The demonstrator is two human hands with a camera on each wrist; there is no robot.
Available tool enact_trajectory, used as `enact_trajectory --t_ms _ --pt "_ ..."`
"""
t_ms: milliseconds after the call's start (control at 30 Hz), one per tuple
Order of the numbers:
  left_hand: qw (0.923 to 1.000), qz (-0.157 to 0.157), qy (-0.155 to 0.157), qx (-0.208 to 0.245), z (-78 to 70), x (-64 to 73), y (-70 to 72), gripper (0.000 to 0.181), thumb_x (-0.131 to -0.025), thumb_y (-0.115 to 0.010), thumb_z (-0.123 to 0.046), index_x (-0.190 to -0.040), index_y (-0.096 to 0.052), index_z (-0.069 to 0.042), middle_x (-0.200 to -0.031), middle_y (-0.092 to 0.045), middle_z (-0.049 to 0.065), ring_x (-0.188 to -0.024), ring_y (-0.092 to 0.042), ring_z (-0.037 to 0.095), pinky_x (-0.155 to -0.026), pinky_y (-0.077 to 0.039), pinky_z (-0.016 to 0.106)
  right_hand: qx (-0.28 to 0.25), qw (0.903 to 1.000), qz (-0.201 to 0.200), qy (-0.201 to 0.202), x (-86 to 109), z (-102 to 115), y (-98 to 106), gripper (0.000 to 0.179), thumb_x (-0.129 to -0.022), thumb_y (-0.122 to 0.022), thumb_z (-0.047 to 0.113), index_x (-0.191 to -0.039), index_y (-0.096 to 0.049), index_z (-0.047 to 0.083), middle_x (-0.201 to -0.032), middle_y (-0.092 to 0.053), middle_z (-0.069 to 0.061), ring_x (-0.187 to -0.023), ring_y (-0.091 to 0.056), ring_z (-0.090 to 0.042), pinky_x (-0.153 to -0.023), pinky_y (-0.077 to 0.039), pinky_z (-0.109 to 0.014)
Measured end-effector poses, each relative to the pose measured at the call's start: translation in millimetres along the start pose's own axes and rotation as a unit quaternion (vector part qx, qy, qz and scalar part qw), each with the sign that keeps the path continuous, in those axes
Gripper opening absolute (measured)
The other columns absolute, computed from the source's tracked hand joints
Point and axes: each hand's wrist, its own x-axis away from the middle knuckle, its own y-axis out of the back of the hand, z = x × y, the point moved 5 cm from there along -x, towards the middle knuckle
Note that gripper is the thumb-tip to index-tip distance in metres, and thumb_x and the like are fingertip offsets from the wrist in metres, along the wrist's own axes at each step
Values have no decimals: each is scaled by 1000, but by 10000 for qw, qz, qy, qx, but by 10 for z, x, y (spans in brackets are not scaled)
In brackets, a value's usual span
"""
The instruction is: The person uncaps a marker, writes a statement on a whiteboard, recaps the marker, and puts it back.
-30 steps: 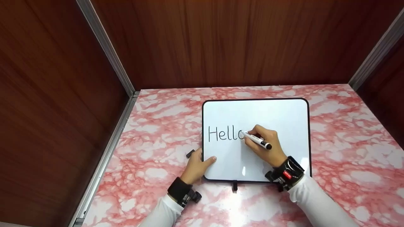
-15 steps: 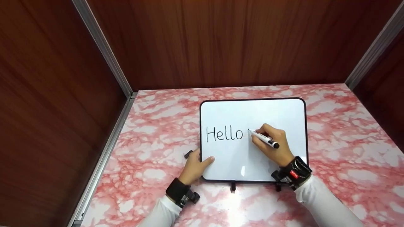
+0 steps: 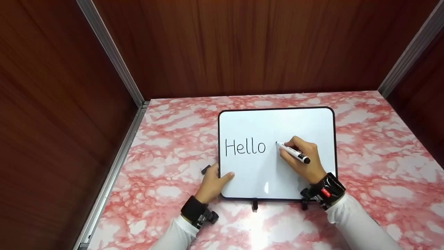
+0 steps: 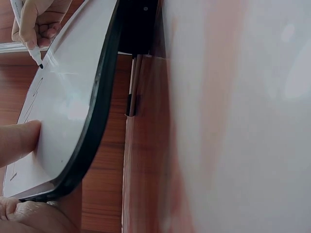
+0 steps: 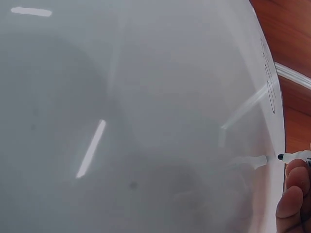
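Note:
A whiteboard (image 3: 249, 119) with a black frame stands propped on the table, bearing "Hello" in thin black letters on its left half. My left hand (image 3: 211, 185) grips its lower left edge, thumb on the white face and the other fingers mostly hidden behind. My right hand (image 3: 309, 169) pinches a white marker (image 3: 294, 152) with a black end, to the right of the word. In the right wrist view the marker's dark tip (image 5: 281, 157) is close to the board, with a slight gap before its reflection. The left wrist view shows the thumb (image 4: 22, 141) on the board.
Black feet (image 3: 255, 204) stick out under the board. A small black piece (image 3: 206, 169) shows beside my left hand. The table (image 3: 166, 146) has a red and white marbled top. Brown wood-grain panels (image 3: 225, 48) with metal corner strips (image 3: 114, 52) enclose the back and sides.
My right hand has moved the marker rightward from the "o" to the bare area beside the word. My left hand keeps its grip on the board. The head view has shifted slightly.

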Motion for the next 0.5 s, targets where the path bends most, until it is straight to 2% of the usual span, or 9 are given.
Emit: enact_trajectory --t_ms 500 --pt "9999 -38 7 -108 -16 0 -2 40 -100 -74 -7 -135 -65 9 -125 -76 28 -104 -78 30 -93 -65 39 130 9996 206 -146 28 -20 -26 18 -80 -82 -4 -78 -66 5 -65 -69 -1 -57 -48 1 -51 -38 -13"
